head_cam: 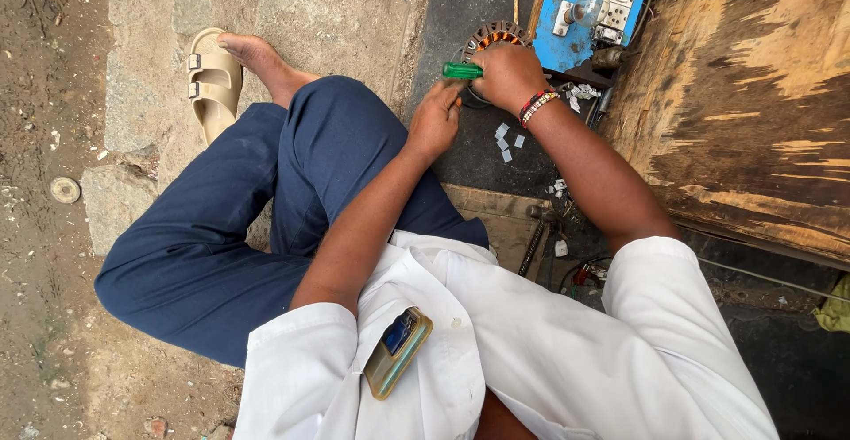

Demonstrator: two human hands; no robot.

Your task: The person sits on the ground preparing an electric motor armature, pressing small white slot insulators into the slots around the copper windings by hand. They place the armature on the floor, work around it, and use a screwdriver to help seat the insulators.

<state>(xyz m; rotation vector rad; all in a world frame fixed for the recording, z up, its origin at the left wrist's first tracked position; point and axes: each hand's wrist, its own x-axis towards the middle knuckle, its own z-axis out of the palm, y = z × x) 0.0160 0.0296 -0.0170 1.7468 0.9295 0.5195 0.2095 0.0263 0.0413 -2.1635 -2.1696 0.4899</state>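
Dirt ground, stone slabs, worn wooden board

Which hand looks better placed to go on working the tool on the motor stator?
Probably the left hand: its fingers meet the green-handled screwdriver at the stator. The right hand lies over the stator, seemingly steadying it.

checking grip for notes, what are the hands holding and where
Left hand grips a screwdriver by its green handle; right hand rests on top of the round motor stator.
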